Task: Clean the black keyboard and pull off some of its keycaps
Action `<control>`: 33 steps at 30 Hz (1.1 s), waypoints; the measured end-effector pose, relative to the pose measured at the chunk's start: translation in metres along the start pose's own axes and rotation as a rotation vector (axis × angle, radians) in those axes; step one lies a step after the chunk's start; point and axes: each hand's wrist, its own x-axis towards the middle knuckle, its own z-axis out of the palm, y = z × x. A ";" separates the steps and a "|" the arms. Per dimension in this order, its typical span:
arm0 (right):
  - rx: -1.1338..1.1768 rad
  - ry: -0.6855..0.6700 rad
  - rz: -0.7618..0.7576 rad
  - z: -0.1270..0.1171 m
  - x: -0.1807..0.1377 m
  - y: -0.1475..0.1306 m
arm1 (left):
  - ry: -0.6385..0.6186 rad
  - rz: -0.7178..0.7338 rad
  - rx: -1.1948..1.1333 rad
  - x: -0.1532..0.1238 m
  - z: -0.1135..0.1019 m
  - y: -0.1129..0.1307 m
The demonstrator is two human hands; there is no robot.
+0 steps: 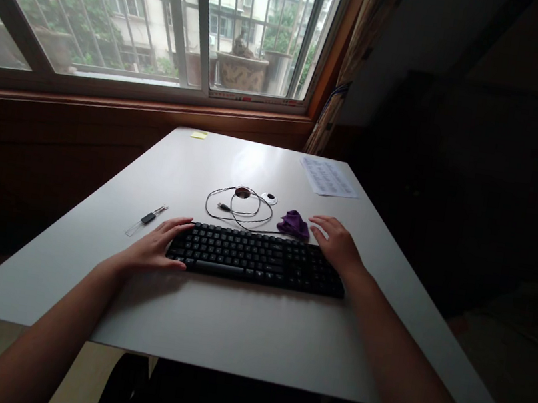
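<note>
A black full-size keyboard [235, 254] lies flat on the white desk. My left hand [158, 246] holds its left end, the thumb along the front edge and the fingers at the back corner. Over the right end of the keyboard reaches my right hand [336, 242], fingers apart and holding nothing. Its fingertips are close beside a crumpled purple cloth [294, 224], which sits behind the keyboard. A thin black USB cable [208, 202] is coiled loosely behind the keys. Left of my left hand lies a small black tool with thin wire loops [148, 218].
The white desk [229, 330] has a round cable hole [242, 193], with a white round cover [269, 198] beside it. Printed paper sheets [329, 178] lie at the back right, a yellow sticky note [198, 135] at the back left. Beyond the desk is a barred window [214, 25].
</note>
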 end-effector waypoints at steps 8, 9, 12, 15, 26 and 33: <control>-0.086 0.046 0.199 -0.017 -0.077 0.034 | 0.118 -0.141 -0.114 -0.002 0.003 -0.010; -0.084 0.042 0.225 -0.018 -0.084 0.036 | 0.136 -0.147 -0.112 -0.002 0.003 -0.011; -0.077 0.060 0.295 -0.019 -0.097 0.040 | 0.176 -0.154 -0.103 -0.002 0.005 -0.014; -0.092 0.051 0.331 -0.020 -0.100 0.043 | 0.198 -0.189 -0.096 -0.003 0.006 -0.017; -0.187 -0.026 0.411 -0.015 -0.101 0.047 | 0.217 -0.187 -0.057 -0.002 0.008 -0.024; -0.181 0.125 0.383 -0.007 -0.079 0.034 | 0.205 -0.217 -0.078 -0.002 0.008 -0.025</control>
